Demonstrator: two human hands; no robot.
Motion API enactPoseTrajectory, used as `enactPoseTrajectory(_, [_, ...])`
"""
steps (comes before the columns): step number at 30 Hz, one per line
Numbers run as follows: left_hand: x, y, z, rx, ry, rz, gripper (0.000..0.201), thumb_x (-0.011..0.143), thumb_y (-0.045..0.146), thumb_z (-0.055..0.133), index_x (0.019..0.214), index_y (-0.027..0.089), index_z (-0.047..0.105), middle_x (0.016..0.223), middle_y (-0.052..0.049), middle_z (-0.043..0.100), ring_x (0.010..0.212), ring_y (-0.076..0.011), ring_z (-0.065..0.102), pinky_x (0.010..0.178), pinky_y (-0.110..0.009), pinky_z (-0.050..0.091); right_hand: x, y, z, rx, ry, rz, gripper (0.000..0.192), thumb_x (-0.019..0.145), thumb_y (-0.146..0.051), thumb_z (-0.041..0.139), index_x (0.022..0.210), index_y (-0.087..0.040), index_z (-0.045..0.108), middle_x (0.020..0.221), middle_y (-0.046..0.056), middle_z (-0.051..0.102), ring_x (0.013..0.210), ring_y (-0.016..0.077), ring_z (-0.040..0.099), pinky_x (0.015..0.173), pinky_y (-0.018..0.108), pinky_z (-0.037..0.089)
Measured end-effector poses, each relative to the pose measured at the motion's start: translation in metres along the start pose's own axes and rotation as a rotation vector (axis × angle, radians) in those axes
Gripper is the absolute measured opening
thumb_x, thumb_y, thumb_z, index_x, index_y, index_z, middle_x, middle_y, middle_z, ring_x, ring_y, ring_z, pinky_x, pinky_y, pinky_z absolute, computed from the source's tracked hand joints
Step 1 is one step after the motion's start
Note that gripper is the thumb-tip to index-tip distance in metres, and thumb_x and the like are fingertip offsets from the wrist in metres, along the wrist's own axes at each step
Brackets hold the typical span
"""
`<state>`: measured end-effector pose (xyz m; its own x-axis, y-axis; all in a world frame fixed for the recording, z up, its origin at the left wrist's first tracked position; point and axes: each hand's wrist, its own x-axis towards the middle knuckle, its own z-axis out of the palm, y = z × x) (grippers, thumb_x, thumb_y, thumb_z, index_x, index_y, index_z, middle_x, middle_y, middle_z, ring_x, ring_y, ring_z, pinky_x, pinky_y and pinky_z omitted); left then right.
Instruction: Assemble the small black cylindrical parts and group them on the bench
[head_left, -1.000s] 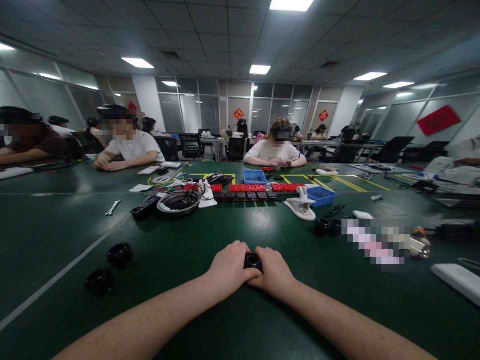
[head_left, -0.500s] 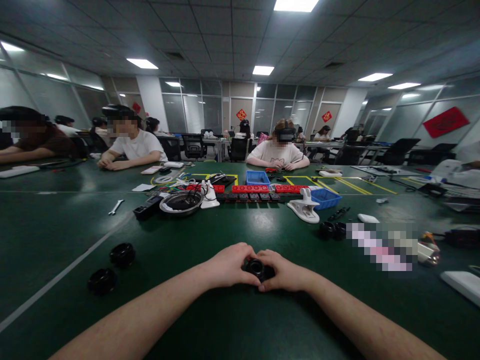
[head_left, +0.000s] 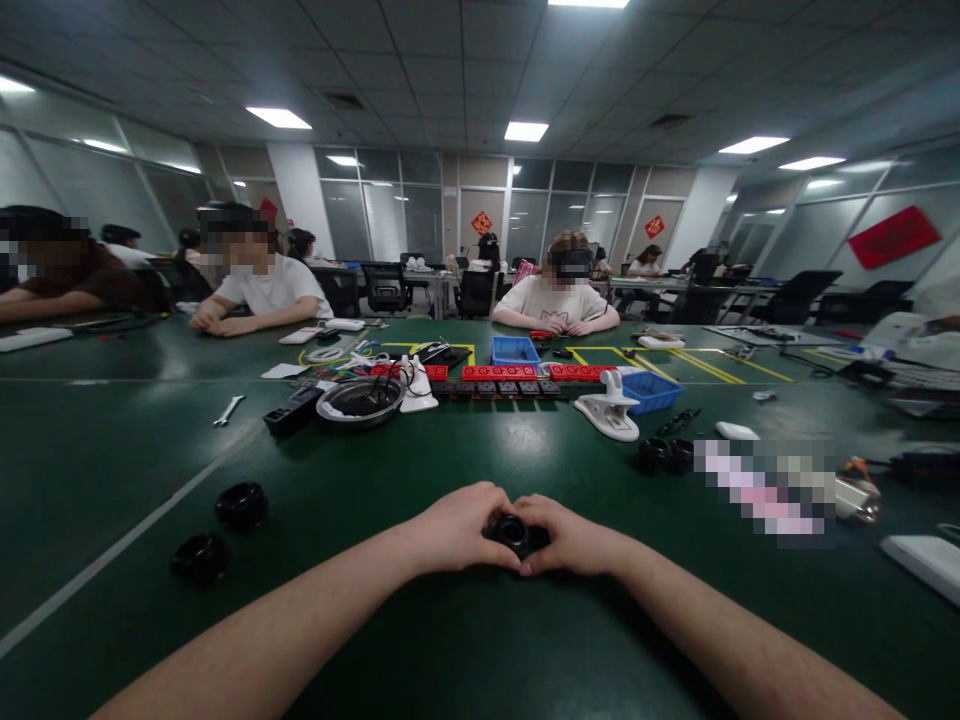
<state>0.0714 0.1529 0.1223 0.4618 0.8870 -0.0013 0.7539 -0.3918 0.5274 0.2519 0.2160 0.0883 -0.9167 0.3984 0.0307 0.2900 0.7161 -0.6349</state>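
Observation:
A small black ring-shaped part [head_left: 513, 531] sits between both my hands, just above the green table [head_left: 420, 640]. My left hand [head_left: 457, 527] curls around its left side and my right hand [head_left: 568, 535] grips its right side. The fingers of both hands cover most of the part, so only its round top opening shows. Two similar black round parts [head_left: 241, 504] [head_left: 199, 557] lie on the table to the far left of my arms.
Two more black parts [head_left: 666, 455] lie at the right, near a white clamp [head_left: 611, 409] and a blue bin [head_left: 646, 391]. A metal bowl [head_left: 358, 402], red blocks [head_left: 498, 373] and a wrench [head_left: 226, 410] lie mid-table. Several people sit across the table.
My hands have turned around the black part: the fingers now close over it from both sides with the wrists spread wider. The view has shifted slightly.

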Motion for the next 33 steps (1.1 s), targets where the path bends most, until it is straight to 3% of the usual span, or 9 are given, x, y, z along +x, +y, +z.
enactPoseTrajectory(5, [-0.002,0.007,-0.001,0.013,0.001,-0.065,0.043,0.057,0.051,0.062,0.087,0.02,0.053,0.086,-0.001,0.051,0.078,-0.0167,0.048,0.061,-0.023,0.036,0.001,0.004,0.005,-0.031,0.056,0.021,0.043,0.055,-0.041,0.069,0.089,-0.018,0.057,0.086,0.001,0.052,0.082,0.0176,0.045,0.072,0.027,0.035])
enactPoseTrajectory(12, [-0.004,0.016,0.01,0.071,0.119,-0.228,0.045,0.053,0.049,0.064,0.085,0.02,0.052,0.086,-0.002,0.051,0.078,-0.0192,0.05,0.059,-0.026,0.037,0.005,0.0,0.018,-0.195,0.201,0.207,0.045,0.047,-0.049,0.069,0.071,-0.016,0.049,0.072,-0.001,0.049,0.067,0.0144,0.044,0.055,0.023,0.031])
enactPoseTrajectory(18, [-0.002,0.015,0.011,0.166,0.199,-0.3,0.039,0.059,0.047,0.061,0.084,0.019,0.051,0.085,-0.003,0.052,0.079,-0.0206,0.05,0.062,-0.028,0.038,0.008,-0.014,0.033,-0.419,0.384,0.35,0.045,0.056,-0.057,0.059,0.072,-0.016,0.049,0.074,0.003,0.051,0.07,0.0178,0.045,0.06,0.028,0.031])
enactPoseTrajectory(20, [-0.002,0.011,0.007,0.134,0.165,-0.257,0.039,0.059,0.046,0.061,0.084,0.019,0.052,0.085,-0.003,0.052,0.078,-0.0195,0.05,0.062,-0.027,0.038,0.006,-0.015,0.031,-0.381,0.367,0.304,0.046,0.057,-0.056,0.059,0.079,-0.016,0.051,0.08,0.004,0.052,0.075,0.0193,0.045,0.064,0.03,0.032])
enactPoseTrajectory(24, [-0.002,0.001,-0.004,0.036,0.035,-0.097,0.038,0.06,0.045,0.062,0.087,0.02,0.053,0.087,-0.001,0.051,0.079,-0.0173,0.049,0.063,-0.024,0.037,0.001,-0.011,0.017,-0.198,0.187,0.141,0.055,0.056,-0.047,0.065,0.1,-0.02,0.05,0.092,0.004,0.051,0.084,0.0197,0.045,0.073,0.031,0.034])
enactPoseTrajectory(28, [-0.002,-0.004,-0.011,-0.021,-0.056,-0.001,0.039,0.059,0.041,0.064,0.09,0.02,0.053,0.088,0.0,0.05,0.081,-0.0157,0.048,0.063,-0.022,0.037,-0.001,-0.008,0.005,-0.125,0.056,0.057,0.046,0.06,-0.038,0.066,0.1,-0.021,0.053,0.094,0.003,0.051,0.088,0.0198,0.044,0.077,0.032,0.033])
enactPoseTrajectory(33, [-0.001,-0.004,-0.013,-0.038,-0.099,0.006,0.039,0.06,0.039,0.064,0.093,0.021,0.054,0.087,0.0,0.049,0.08,-0.0151,0.048,0.063,-0.022,0.036,-0.001,-0.005,0.003,-0.096,0.037,0.017,0.038,0.064,-0.036,0.063,0.098,-0.021,0.055,0.092,0.002,0.052,0.087,0.0186,0.044,0.077,0.03,0.034])
